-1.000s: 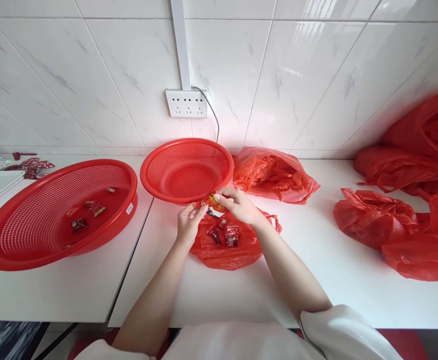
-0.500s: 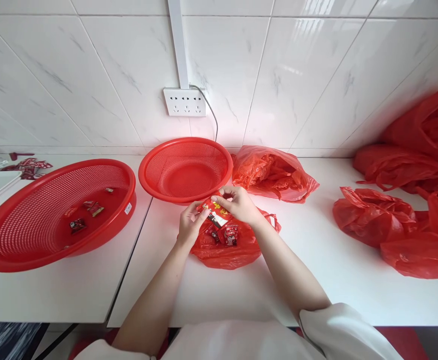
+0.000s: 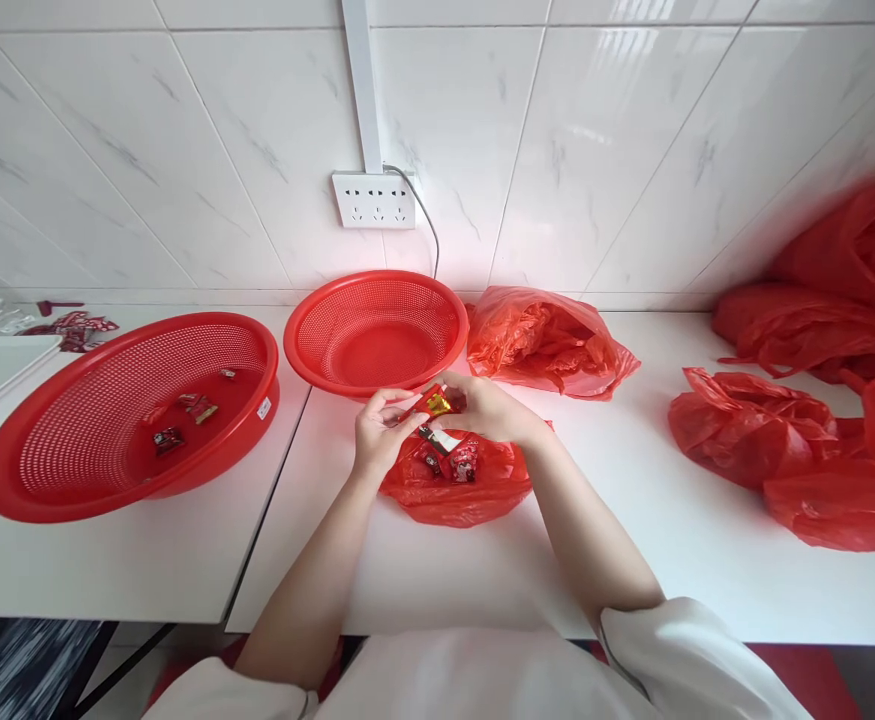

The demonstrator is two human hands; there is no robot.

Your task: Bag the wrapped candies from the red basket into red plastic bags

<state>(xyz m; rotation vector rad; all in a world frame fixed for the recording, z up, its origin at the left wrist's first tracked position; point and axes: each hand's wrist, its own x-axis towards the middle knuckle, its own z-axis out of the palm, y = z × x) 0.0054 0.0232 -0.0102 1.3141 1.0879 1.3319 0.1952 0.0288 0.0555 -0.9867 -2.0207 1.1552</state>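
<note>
My left hand point(image 3: 382, 430) and my right hand point(image 3: 486, 408) meet above an open red plastic bag point(image 3: 456, 510). Between them is a small red and gold packet point(image 3: 435, 403); both hands are closed on its ends, and part of it is hidden by the right fingers. Inside the bag lie several small wrapped snacks, among them a red packet point(image 3: 464, 462) with a cartoon print and a black-and-white one point(image 3: 439, 440) just below my fingers. The round red basket point(image 3: 302, 372) stands right behind my hands.
A larger red basket point(image 3: 54, 500) at left holds several small packets point(image 3: 168, 439). Another red bag point(image 3: 594, 365) sits at the back by the wall, and more red bags point(image 3: 752, 430) crowd the right. A socket strip point(image 3: 374, 200) is on the tiled wall.
The packet in my hands has been turned or folded, so less of its printed face shows and a shiny gold part faces up. My right fingers have curled further over it.
</note>
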